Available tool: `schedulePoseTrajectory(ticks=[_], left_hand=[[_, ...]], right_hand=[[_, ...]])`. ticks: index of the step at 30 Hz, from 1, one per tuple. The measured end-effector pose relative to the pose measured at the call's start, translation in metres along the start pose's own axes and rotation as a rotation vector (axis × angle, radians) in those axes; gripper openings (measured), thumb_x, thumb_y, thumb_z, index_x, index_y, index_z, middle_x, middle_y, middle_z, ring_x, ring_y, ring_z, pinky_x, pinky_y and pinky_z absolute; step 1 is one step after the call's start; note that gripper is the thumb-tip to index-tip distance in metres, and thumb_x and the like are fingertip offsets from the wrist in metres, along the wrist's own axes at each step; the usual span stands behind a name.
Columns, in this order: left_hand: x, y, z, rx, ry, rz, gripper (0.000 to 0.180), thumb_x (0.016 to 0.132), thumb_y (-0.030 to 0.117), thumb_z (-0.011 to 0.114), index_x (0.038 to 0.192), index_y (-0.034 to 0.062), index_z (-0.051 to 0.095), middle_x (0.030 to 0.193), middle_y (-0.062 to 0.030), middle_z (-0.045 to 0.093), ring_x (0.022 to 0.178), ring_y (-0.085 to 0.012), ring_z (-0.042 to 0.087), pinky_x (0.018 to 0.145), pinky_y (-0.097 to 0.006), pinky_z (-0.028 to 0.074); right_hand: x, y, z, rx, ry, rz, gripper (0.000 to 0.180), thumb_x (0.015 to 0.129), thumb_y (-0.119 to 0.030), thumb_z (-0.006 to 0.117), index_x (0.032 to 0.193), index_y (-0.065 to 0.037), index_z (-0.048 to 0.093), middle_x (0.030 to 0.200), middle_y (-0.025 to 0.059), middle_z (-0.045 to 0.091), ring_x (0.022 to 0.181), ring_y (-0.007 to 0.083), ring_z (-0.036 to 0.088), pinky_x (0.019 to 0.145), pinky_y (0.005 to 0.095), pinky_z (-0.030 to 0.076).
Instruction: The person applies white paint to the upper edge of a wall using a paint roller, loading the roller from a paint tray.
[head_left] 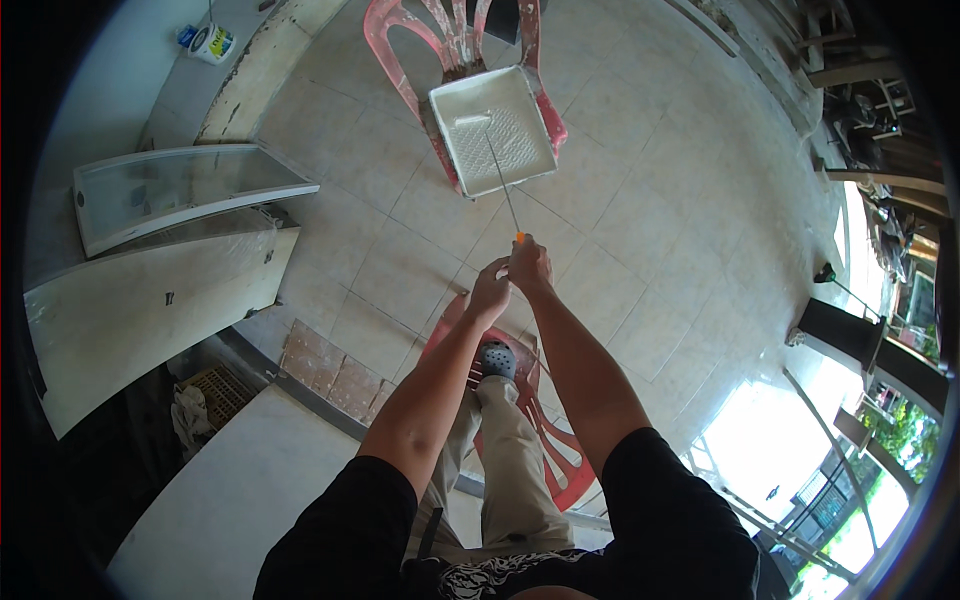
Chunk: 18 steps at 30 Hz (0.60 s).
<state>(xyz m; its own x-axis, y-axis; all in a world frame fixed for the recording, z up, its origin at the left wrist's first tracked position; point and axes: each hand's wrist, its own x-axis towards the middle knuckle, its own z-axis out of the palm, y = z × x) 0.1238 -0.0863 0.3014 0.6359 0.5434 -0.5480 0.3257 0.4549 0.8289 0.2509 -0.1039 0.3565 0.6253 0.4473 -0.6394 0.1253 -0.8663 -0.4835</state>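
Observation:
A paint roller is in my hands, its thin metal rod [505, 185] running away from me. My right hand [531, 264] is wrapped round the orange handle [520, 238]. Just nearer and to the left, my left hand [489, 293] is closed at the handle's lower end, mostly hidden by its own fingers. The white roller head [473, 121] rests in a white paint tray [543, 130] with a textured bottom and pale paint on it. That tray sits on the seat of a paint-spattered red plastic chair [380, 30].
My shoe [497, 360] is on a second red plastic chair [570, 480] below me. A framed glass panel [190, 190] and a pale board [160, 295] lean at the left. A white bucket [212, 43] stands by the far-left wall. Tiled floor [660, 220] spreads around.

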Motion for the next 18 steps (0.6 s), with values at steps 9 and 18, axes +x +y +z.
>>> schedulePoseTrajectory(ticks=[9,18], left_hand=[[-0.070,0.000,0.016,0.003,0.107,-0.116,0.037,0.097,0.004,0.048,0.128,-0.0044,0.067,0.105,-0.0109,0.072,0.097,-0.0160,0.065,0.089,-0.028,0.050],[-0.051,0.007,-0.018,-0.235,0.087,-0.155,0.033,0.105,0.009,0.051,0.134,0.0070,0.066,0.104,0.0039,0.066,0.075,-0.0052,0.046,0.068,-0.022,0.041]], right_hand=[[-0.062,0.052,0.030,0.005,0.060,0.056,0.038,0.104,-0.035,0.055,0.132,-0.010,0.063,0.118,0.0284,0.071,0.114,0.0470,0.068,0.094,0.0549,0.054],[-0.027,0.005,0.041,0.040,0.035,0.066,0.040,0.105,-0.034,0.056,0.131,-0.005,0.062,0.117,0.0262,0.072,0.114,0.0451,0.068,0.096,0.0532,0.054]])
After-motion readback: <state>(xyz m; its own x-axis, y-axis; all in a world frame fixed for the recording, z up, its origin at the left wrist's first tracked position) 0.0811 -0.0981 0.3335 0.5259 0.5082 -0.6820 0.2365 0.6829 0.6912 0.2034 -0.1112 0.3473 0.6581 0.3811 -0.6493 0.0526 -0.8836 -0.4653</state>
